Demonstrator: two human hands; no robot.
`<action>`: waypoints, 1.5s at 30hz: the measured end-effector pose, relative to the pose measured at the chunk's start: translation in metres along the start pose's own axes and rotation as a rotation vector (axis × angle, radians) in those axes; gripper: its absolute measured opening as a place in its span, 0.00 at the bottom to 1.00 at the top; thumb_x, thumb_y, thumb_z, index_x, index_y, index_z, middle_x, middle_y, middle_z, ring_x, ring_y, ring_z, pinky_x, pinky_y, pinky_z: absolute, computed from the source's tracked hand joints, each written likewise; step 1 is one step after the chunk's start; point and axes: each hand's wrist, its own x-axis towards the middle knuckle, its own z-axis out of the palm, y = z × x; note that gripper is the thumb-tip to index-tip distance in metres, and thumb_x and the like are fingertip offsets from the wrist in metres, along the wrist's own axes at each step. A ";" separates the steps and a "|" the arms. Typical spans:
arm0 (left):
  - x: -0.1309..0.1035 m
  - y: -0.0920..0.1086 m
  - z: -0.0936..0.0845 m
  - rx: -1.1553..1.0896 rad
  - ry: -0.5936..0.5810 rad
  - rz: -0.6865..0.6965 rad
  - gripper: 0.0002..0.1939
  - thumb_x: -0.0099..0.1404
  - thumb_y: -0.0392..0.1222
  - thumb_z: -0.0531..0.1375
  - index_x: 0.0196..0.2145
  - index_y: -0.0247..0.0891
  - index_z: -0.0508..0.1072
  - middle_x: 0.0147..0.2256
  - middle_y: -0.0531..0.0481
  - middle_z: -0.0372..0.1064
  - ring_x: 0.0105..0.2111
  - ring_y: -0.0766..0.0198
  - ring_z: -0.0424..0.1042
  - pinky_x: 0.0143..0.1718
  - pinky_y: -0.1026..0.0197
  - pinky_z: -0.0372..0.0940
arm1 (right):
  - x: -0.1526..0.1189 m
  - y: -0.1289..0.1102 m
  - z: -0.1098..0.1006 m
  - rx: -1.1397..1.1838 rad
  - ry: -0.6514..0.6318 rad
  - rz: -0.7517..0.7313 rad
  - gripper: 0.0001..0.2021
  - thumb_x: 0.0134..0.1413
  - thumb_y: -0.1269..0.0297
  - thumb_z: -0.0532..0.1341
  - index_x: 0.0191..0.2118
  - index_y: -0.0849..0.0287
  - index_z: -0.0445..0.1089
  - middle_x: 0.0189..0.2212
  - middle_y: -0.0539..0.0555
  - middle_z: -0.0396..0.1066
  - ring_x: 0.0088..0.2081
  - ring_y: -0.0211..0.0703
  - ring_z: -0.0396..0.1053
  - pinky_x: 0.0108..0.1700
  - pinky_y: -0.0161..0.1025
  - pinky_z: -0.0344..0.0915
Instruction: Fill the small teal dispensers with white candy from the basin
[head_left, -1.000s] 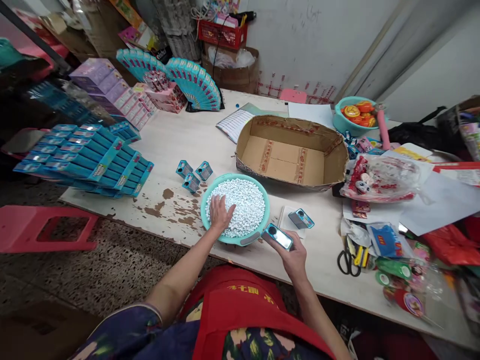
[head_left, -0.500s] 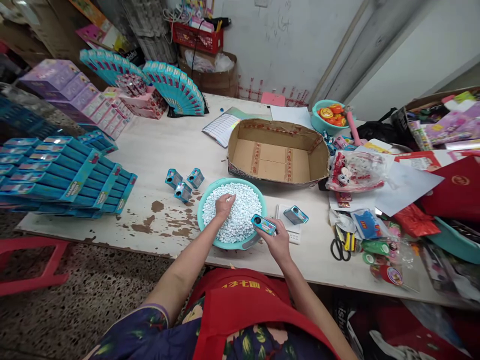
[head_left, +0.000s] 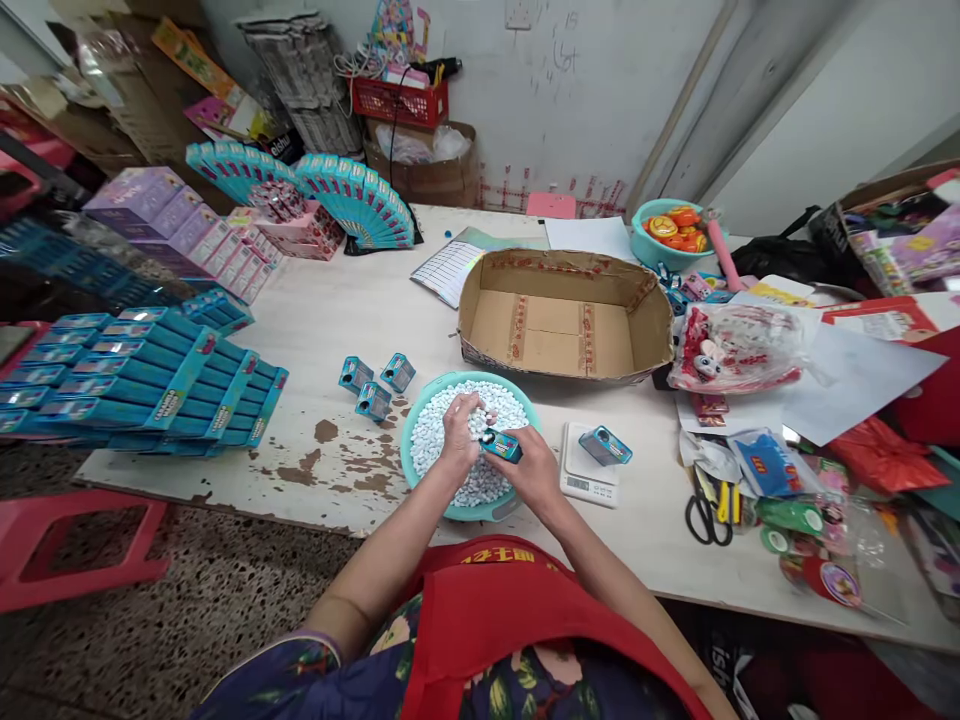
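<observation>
A turquoise basin (head_left: 407, 440) full of small white pellets (head_left: 472, 490) stands in front of me. Above the pellets, my right hand (head_left: 536, 466) grips a small blue box (head_left: 500, 446), its dark round hole turned toward the left. My left hand (head_left: 460, 430) is closed close to that hole, with some white pellets showing at its fingertips. To the right, another blue box (head_left: 604, 446) rests on a white digital scale (head_left: 589, 490). Left of the basin, several more stand together, among them a blue box (head_left: 373, 401) nearest me.
A shallow cardboard box (head_left: 555, 318) lies behind the basin. Stacked blue display cartons (head_left: 172, 385) fill the table's left side. On the right are scissors (head_left: 708, 518), tape rolls and plastic bags. A red stool (head_left: 82, 545) is at the lower left.
My left hand has risen from the pellets and come to the blue box's hole. My right hand has brought the box left over the basin. The view has shifted slightly.
</observation>
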 end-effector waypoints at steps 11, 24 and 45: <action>0.009 0.001 0.002 0.134 -0.016 0.074 0.14 0.50 0.44 0.65 0.33 0.37 0.68 0.24 0.56 0.65 0.18 0.71 0.65 0.22 0.66 0.60 | 0.015 -0.006 0.002 -0.169 -0.088 -0.053 0.16 0.46 0.61 0.67 0.43 0.55 0.70 0.38 0.54 0.69 0.41 0.50 0.67 0.39 0.40 0.63; 0.011 -0.005 0.016 0.223 -0.043 0.110 0.17 0.55 0.51 0.63 0.22 0.36 0.64 0.19 0.57 0.59 0.17 0.72 0.61 0.19 0.67 0.56 | 0.014 -0.005 -0.006 0.022 -0.024 0.085 0.15 0.44 0.65 0.65 0.42 0.56 0.70 0.38 0.53 0.70 0.42 0.50 0.68 0.41 0.42 0.64; -0.009 0.017 0.032 0.248 -0.136 0.189 0.17 0.57 0.53 0.61 0.26 0.37 0.65 0.17 0.57 0.58 0.17 0.72 0.61 0.19 0.68 0.56 | 0.000 -0.012 -0.001 0.318 0.190 0.097 0.16 0.44 0.63 0.67 0.42 0.54 0.71 0.38 0.53 0.71 0.42 0.47 0.70 0.46 0.43 0.66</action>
